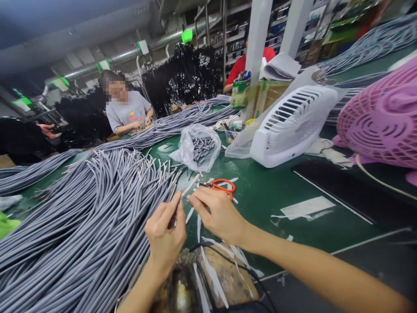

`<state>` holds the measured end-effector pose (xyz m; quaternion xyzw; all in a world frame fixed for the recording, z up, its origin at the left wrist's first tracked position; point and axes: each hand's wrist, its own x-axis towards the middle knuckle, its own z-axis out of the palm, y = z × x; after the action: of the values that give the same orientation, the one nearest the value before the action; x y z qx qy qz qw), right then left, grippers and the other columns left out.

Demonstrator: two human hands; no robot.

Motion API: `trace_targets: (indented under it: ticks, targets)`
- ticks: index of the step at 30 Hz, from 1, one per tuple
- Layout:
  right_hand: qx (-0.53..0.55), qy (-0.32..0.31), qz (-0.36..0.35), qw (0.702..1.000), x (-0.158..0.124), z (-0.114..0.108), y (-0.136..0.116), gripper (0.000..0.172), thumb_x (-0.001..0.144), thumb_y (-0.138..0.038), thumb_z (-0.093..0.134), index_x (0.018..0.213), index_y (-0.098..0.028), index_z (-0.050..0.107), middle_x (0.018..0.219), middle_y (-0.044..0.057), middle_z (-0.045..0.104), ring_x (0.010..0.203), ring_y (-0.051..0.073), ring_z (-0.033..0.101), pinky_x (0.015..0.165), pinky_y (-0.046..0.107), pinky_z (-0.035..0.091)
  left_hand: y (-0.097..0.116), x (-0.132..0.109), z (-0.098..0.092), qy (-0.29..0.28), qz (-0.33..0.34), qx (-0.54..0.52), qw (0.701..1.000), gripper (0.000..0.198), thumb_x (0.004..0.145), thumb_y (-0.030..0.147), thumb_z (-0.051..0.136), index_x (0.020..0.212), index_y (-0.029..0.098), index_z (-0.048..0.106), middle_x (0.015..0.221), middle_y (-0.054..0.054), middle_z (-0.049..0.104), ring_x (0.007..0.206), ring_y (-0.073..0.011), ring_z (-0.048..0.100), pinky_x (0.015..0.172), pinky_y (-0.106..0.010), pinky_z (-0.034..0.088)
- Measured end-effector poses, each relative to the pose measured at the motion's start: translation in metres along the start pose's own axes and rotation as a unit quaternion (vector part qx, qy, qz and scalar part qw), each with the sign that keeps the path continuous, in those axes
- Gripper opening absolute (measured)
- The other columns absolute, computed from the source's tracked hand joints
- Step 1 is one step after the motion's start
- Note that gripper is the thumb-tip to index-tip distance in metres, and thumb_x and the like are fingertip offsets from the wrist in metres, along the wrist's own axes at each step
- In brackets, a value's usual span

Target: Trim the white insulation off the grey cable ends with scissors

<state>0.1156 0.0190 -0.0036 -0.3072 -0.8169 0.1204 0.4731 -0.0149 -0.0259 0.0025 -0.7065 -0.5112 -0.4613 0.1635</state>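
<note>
Left hand, right hand on cable

A: What's between the fingers?
B: A thin strand, too small to tell its kind; the left hand hides its near end
A: The pink fan?
B: Cut by the right edge; the cable pile runs off left and bottom

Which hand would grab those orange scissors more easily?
Probably the right hand: the orange scissors lie just past its fingertips. Both pinch a cable end, but the left hand sits farther away.
</note>
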Motion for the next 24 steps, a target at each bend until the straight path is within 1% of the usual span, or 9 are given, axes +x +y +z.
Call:
trace_targets:
  ticks: [4, 6, 11, 15, 18, 21, 24]
  targets:
    - [0.086, -0.014, 0.06, 0.994, 0.0031, -0.0021, 0.0001, 0.035, 0.092, -0.022, 0.037, 0.058, -0.018, 0.045, 0.051, -0.003, 0.045, 0.047, 0.009, 0.041, 0.051, 0.022, 0.031, -0.0006, -0.0023, 0.0017, -0.003, 0.004, -0.003, 1.0, 0.021, 0.082, 0.013, 0.055, 0.099, 0.015, 0.067, 0.063, -0.001, 0.06, 0.049, -0.0061, 0.051, 0.05, -0.016, 0.04]
    - [0.1, -0.017, 0.08, 0.992, 0.0042, -0.0034, 0.0001, 0.035, 0.091, -0.022, 0.038, 0.057, -0.018, 0.045, 0.049, -0.004, 0.042, 0.045, 0.008, 0.038, 0.049, 0.022, 0.029, -0.0021, -0.0026, 0.0018, 0.007, 0.002, 0.006, 1.0, 0.021, 0.081, 0.013, 0.056, 0.099, 0.015, 0.067, 0.066, -0.002, 0.061, 0.054, -0.007, 0.054, 0.053, -0.016, 0.041]
    - [0.058, 0.006, 0.024, 0.998, 0.0033, -0.0039, -0.0017, 0.033, 0.089, -0.018, 0.039, 0.056, -0.018, 0.043, 0.053, -0.002, 0.043, 0.048, 0.009, 0.039, 0.051, 0.023, 0.029, -0.0046, -0.0013, 0.0006, 0.015, -0.004, 0.018, 1.0, 0.022, 0.081, 0.013, 0.056, 0.099, 0.015, 0.067, 0.067, -0.002, 0.062, 0.057, -0.0086, 0.057, 0.055, -0.018, 0.043]
    - [0.033, 0.004, 0.024, 0.999, 0.002, -0.0034, -0.0021, 0.033, 0.089, -0.018, 0.04, 0.056, -0.018, 0.042, 0.053, -0.002, 0.043, 0.049, 0.01, 0.04, 0.052, 0.023, 0.029, -0.0041, -0.0016, 0.0002, 0.023, 0.005, 0.021, 1.0, 0.023, 0.08, 0.012, 0.056, 0.1, 0.015, 0.067, 0.067, -0.002, 0.062, 0.058, -0.0089, 0.058, 0.055, -0.018, 0.043]
    - [0.034, 0.002, 0.026, 0.999, 0.0021, -0.0034, -0.0021, 0.033, 0.089, -0.018, 0.039, 0.056, -0.018, 0.043, 0.053, -0.002, 0.044, 0.05, 0.01, 0.04, 0.052, 0.023, 0.03, -0.0035, -0.0018, 0.0001, 0.018, 0.012, 0.02, 1.0, 0.023, 0.08, 0.011, 0.056, 0.1, 0.016, 0.067, 0.067, -0.002, 0.062, 0.056, -0.0079, 0.057, 0.055, -0.017, 0.043]
    - [0.084, -0.022, 0.052, 0.995, 0.0037, -0.003, -0.0014, 0.035, 0.089, -0.022, 0.038, 0.055, -0.017, 0.044, 0.052, -0.002, 0.044, 0.048, 0.009, 0.039, 0.051, 0.023, 0.03, -0.0024, -0.0015, 0.0005, 0.009, 0.015, 0.012, 1.0, 0.023, 0.081, 0.012, 0.055, 0.1, 0.016, 0.067, 0.067, -0.001, 0.062, 0.054, -0.0075, 0.056, 0.054, -0.016, 0.044]
    - [0.172, -0.069, 0.116, 0.976, 0.006, -0.0014, 0.0008, 0.039, 0.09, -0.029, 0.037, 0.054, -0.017, 0.046, 0.048, -0.003, 0.042, 0.045, 0.008, 0.038, 0.046, 0.021, 0.03, -0.0006, -0.0019, 0.0014, 0.012, 0.024, 0.0, 1.0, 0.022, 0.08, 0.011, 0.055, 0.099, 0.017, 0.067, 0.069, -0.002, 0.064, 0.057, -0.0083, 0.058, 0.057, -0.017, 0.046]
